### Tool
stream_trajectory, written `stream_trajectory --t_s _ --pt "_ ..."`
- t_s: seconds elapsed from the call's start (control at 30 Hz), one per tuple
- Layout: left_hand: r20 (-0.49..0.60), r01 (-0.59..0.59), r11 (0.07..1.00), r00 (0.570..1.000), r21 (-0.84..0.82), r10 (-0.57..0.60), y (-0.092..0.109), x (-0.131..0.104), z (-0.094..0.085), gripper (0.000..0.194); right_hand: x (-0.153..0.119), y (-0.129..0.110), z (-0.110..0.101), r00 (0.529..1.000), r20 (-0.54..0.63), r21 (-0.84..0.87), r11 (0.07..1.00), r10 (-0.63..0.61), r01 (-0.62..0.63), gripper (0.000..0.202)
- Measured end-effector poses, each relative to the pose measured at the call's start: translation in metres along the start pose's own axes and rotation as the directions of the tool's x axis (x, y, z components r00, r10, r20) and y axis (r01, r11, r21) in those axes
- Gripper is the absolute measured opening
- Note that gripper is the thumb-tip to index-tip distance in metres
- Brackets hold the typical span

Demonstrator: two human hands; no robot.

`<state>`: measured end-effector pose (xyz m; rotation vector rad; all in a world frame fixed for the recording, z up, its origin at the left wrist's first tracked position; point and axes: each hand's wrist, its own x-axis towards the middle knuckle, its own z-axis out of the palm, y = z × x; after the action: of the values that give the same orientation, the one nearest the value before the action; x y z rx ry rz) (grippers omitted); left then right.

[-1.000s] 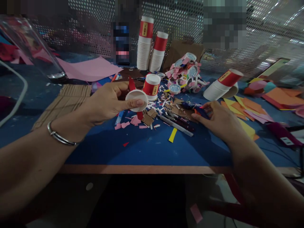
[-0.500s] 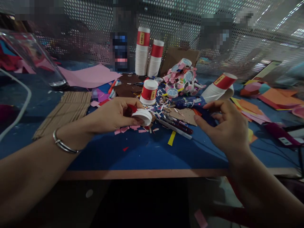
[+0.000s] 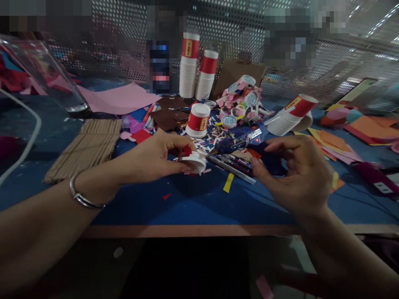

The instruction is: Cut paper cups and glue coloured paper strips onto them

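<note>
Between the fingers and thumb of my left hand (image 3: 158, 160) is a cut paper cup piece (image 3: 197, 161), a short white ring with a bit of red on it. My right hand (image 3: 296, 170) is wrapped round the handle of a dark blue hot glue gun (image 3: 235, 140), on which a small red light glows. The gun's nozzle points left and is right by the edge of the cup piece; I cannot tell whether they touch. Just behind stands an upturned red and white paper cup (image 3: 198, 120).
Paper scraps, pens (image 3: 232, 169) and a yellow strip (image 3: 228, 183) lie in front of the cup. Two cup stacks (image 3: 189, 66) and a pile of decorated cup pieces (image 3: 246, 99) stand behind. Corrugated cardboard (image 3: 85, 145) lies left, a power strip (image 3: 374, 178) right.
The glue gun has come left and its nozzle has dropped to the cup piece. My left hand has shifted slightly right and turned the piece a little.
</note>
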<state>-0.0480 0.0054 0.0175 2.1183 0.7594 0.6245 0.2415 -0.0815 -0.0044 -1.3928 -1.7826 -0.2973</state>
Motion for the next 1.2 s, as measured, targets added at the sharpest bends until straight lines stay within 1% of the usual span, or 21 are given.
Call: stream_trajectory --t_s 0.1,0.17,0.27,0.4,0.57,0.7,0.9,1.07,1.2 --pt "0.044 -0.006 0.999 0.999 -0.042 0.008 0.004 -0.001 0.002 0.011 0.000 0.003 0.002 1.000 -0.001 -0.004 1.000 -0.028 0.028 0.021" --pt "0.063 0.020 0.999 0.998 -0.043 -0.017 0.005 -0.001 0.002 0.014 0.000 0.008 0.004 0.996 -0.033 0.022 0.996 -0.082 0.083 0.024" --pt "0.062 0.039 0.999 0.997 -0.021 -0.037 0.006 -0.001 0.002 0.018 0.000 0.015 0.007 0.987 -0.074 0.060 0.988 -0.141 0.145 0.029" --pt "0.062 0.032 0.999 0.998 -0.017 -0.031 0.006 -0.001 0.003 0.018 -0.001 0.017 0.008 0.985 -0.080 0.074 0.985 -0.151 0.157 0.030" --pt "0.057 0.033 0.999 0.998 -0.011 -0.032 0.006 -0.002 0.003 0.015 0.000 0.014 0.007 0.982 -0.082 0.059 0.983 -0.170 0.175 0.028" --pt "0.039 0.032 0.999 0.999 -0.003 -0.032 0.006 -0.002 0.003 0.017 0.002 0.013 0.005 0.977 -0.084 0.037 0.979 -0.196 0.200 0.029" --pt "0.023 0.042 0.999 0.999 0.025 -0.043 0.005 -0.002 0.003 0.014 0.002 0.012 0.004 0.980 -0.072 0.047 0.981 -0.187 0.190 0.030" --pt "0.024 0.033 0.998 0.999 0.049 -0.034 0.005 -0.002 0.002 0.018 0.002 0.011 0.004 0.979 -0.073 0.074 0.978 -0.191 0.196 0.031" --pt "0.030 0.009 0.998 0.999 0.056 -0.011 0.004 -0.002 0.001 0.019 0.004 0.010 0.004 0.976 -0.070 0.056 0.976 -0.206 0.210 0.031"
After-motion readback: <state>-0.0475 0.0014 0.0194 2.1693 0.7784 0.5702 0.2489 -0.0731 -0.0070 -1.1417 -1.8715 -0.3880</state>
